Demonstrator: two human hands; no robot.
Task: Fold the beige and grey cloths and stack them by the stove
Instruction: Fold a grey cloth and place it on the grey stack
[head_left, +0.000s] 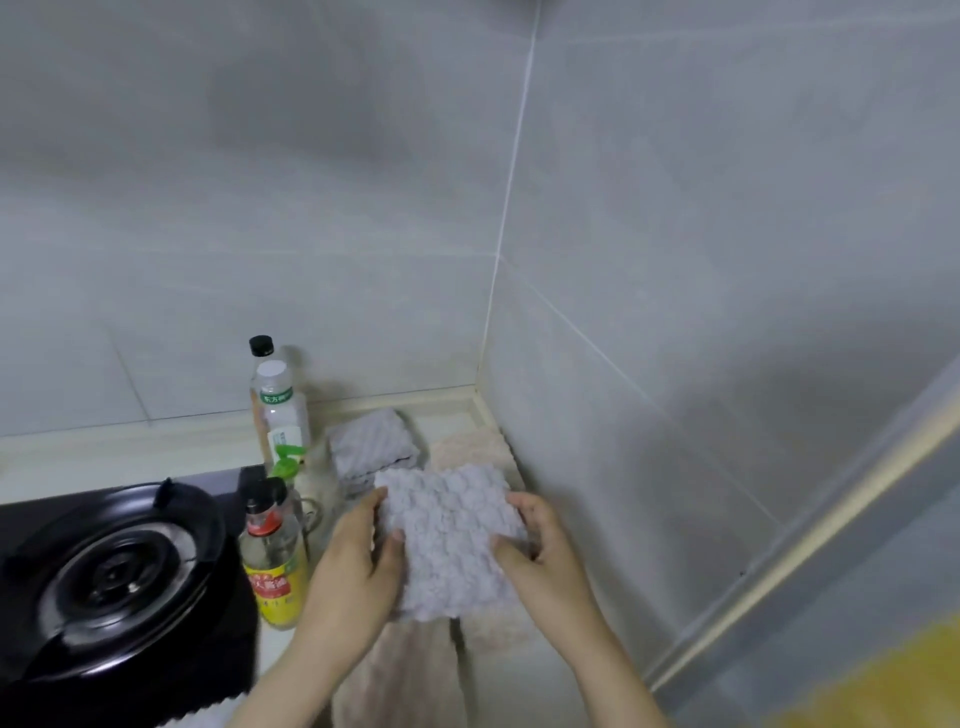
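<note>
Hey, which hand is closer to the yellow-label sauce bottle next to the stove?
Left. The left hand grips the grey cloth at its left edge, just right of the yellow-label sauce bottle; the right hand grips the cloth's opposite edge, farther off.

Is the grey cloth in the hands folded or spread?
Folded: the bumpy grey cloth is a compact square, gripped by the left hand and right hand.

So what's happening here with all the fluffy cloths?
A person grips a folded grey cloth by its sides with the left hand and the right hand, above the counter beside the stove. A second grey cloth lies folded in the corner behind. Beige cloth lies on the counter underneath.
</note>
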